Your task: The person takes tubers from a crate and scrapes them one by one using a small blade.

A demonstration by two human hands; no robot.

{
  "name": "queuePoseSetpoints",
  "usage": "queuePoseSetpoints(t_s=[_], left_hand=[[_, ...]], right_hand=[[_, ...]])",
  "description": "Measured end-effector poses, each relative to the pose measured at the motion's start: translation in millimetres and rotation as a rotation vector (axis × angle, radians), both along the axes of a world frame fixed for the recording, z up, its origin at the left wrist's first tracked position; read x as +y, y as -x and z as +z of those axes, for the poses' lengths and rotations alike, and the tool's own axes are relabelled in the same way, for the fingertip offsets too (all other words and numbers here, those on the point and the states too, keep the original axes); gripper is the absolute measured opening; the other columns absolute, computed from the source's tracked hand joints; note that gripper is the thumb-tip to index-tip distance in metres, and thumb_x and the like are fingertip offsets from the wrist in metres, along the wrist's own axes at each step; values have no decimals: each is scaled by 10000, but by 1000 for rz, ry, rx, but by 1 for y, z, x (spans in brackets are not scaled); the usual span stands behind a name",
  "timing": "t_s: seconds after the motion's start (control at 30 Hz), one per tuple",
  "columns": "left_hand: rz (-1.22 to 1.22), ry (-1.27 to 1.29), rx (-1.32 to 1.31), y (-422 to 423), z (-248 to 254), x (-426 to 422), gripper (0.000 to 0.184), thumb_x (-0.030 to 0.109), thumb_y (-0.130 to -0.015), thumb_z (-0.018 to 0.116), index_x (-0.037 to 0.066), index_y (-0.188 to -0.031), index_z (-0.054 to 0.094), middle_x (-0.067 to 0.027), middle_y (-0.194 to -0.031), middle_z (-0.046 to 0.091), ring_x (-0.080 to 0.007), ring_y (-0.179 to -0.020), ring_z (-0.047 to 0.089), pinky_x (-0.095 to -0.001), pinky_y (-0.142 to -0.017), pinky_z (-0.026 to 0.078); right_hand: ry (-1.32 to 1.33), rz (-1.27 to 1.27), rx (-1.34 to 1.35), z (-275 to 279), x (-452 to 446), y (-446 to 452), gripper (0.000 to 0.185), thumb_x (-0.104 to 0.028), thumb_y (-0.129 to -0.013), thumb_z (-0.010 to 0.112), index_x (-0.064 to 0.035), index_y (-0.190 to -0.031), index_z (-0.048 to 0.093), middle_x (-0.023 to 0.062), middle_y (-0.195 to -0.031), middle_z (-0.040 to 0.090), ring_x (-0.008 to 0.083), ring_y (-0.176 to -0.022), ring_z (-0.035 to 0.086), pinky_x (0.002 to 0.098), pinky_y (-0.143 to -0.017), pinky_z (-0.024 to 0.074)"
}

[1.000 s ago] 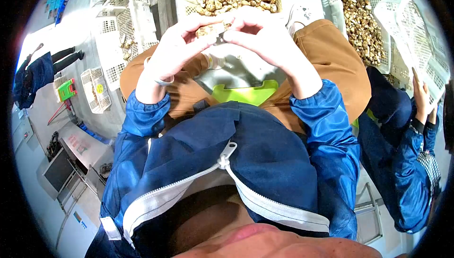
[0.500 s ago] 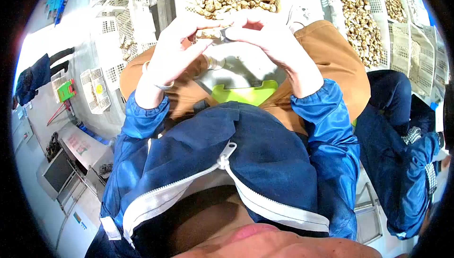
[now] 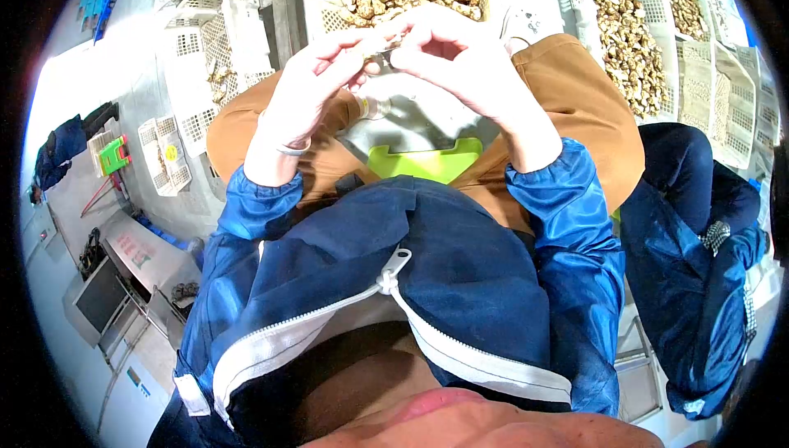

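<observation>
Sitting between left hand (image 3: pixel 308 78) and right hand (image 3: pixel 460 62), one piece (image 3: pixel 395 42) seems pinched by both.

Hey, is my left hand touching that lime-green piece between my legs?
Apart: the head view plainly shows brown trousers between the left hand and the lime-green piece.

A green-and-red object (image 3: pixel 113 156) appears at left; below it in view are a pale surface with red markings (image 3: pixel 134 244) and a dark rectangular panel (image 3: pixel 99 296). At right, a person in blue (image 3: pixel 699 284) sits, knees bent.
</observation>
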State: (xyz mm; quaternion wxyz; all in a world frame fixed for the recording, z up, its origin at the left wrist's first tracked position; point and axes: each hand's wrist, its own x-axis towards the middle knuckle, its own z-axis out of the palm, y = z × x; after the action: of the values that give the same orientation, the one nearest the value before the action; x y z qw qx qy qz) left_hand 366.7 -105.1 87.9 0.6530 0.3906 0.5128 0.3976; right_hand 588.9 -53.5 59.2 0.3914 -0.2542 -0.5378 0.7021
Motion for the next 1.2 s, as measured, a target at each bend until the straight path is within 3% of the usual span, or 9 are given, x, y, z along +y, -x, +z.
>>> queuePoseSetpoints(t_s=[0.17,0.43,0.57,0.67,0.8,0.97,1.03,1.13,1.2], left_hand=[[-51,52,-81,-1,-1,-4,366,205,-1005,556,-24,-1291,556,-50,-969,633,-94,-804,557,-211,-722,458],[18,-1,238,-17,-1,-7,329,199,-1004,566,3,-1267,587,-11,-846,631,-47,-735,532,-180,-640,424],[-2,-8,90,-13,1,-6,316,186,-1007,550,28,-1281,574,10,-821,608,-40,-698,499,-181,-618,403],[20,-149,318,-23,1,-9,307,185,-1012,541,29,-1275,569,12,-819,600,-42,-676,482,-187,-608,399],[-12,39,125,-16,4,-8,382,273,-1040,470,-9,-1283,556,18,-757,546,-49,-628,433,-181,-567,336],[-48,-65,338,-18,7,-7,395,296,-1043,447,-9,-1268,557,21,-682,495,-55,-572,384,-197,-534,312],[-99,-176,405,-16,3,-8,389,302,-1042,445,-5,-1248,565,21,-669,485,-56,-561,377,-198,-526,306],[97,244,6,-20,12,-9,378,306,-1044,429,5,-1219,576,28,-654,468,-51,-542,373,-200,-509,306],[76,129,96,-21,11,-7,371,313,-1044,425,15,-1200,582,33,-643,459,-48,-524,366,-200,-491,303]], right_hand=[[248,15,12,0,6,-5,168,-118,-899,693,-5,-1024,695,50,-951,710,102,-860,655,244,-800,525],[193,22,-125,1,3,-3,197,-162,-902,698,-17,-1036,690,51,-921,701,101,-844,654,248,-770,539],[244,-34,-62,6,4,-2,122,-159,-889,719,-45,-913,682,9,-892,689,90,-845,619,244,-797,498],[74,-62,-2,-7,-2,12,185,-152,-892,704,6,-988,694,38,-899,701,96,-837,652,240,-768,524],[247,-38,-123,-7,6,1,131,-134,-883,715,-27,-953,693,7,-844,679,80,-784,621,228,-732,507],[-36,-64,-146,-6,0,10,143,-145,-883,712,-15,-941,704,27,-828,688,92,-778,632,239,-734,513],[118,-35,-142,-1,3,4,135,-156,-897,707,-32,-950,696,1,-851,670,74,-794,612,229,-755,499],[203,-35,-41,-6,3,4,145,-149,-873,725,-19,-928,694,14,-867,679,81,-781,609,224,-708,498],[110,-26,-15,-10,1,9,144,-151,-872,724,-23,-931,696,18,-858,683,80,-784,613,228,-709,501]])
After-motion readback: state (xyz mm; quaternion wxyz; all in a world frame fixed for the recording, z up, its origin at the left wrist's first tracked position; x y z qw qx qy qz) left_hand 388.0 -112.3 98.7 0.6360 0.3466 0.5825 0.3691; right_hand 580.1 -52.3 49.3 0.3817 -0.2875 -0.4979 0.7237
